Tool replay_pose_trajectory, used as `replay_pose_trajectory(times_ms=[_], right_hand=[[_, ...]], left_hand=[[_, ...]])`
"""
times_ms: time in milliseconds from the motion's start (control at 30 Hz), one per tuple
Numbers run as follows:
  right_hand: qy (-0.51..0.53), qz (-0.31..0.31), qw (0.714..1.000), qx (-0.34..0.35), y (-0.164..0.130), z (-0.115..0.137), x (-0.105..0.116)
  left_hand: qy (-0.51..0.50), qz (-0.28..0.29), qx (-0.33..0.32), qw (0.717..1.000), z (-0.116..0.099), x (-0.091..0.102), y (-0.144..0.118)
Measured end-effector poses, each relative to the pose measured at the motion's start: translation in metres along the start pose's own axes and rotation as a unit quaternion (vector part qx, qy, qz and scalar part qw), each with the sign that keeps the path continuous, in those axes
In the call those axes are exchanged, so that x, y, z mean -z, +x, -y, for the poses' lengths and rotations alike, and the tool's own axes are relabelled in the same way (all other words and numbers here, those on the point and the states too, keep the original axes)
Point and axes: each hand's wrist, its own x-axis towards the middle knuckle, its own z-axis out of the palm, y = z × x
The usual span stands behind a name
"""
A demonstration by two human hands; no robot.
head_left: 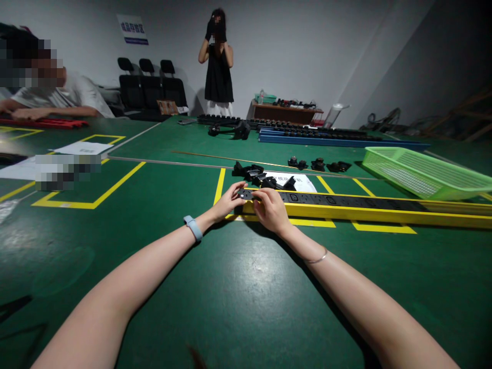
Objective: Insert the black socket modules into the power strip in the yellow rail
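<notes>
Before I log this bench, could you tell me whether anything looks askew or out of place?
Mostly tidy. The black end piece, pinched by the left hand and right hand, juts past the end of the yellow strip. The green basket sits tilted.

Head camera, looking forward-down across green table (246,287), hands near.

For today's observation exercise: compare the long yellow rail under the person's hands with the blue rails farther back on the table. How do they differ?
The yellow rail lies near, and both the left hand and right hand grip its end; the blue rails lie far back, untouched. The yellow rail lies alone, while the blue rails lie several together. Colour differs: yellow against blue. Both are long, lie flat on the green table and carry a row of black parts.
</notes>
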Motion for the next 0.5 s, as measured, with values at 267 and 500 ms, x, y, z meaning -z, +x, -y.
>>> replay_pose_trajectory(times_ms=[267, 500], right_hand=[[-0.005, 0.016, 1.0, 0.011, 0.0005, -0.0011, 0.0], [0.0, 0.074, 0.996, 0.054, 0.0052, 0.0033, 0.0054]], left_hand=[[0.025, 0.014, 0.006, 1.0, -0.0002, 0.0003, -0.0002], [0.026, 0.021, 0.006, 0.999, 0.0007, 0.0009, 0.0003]])
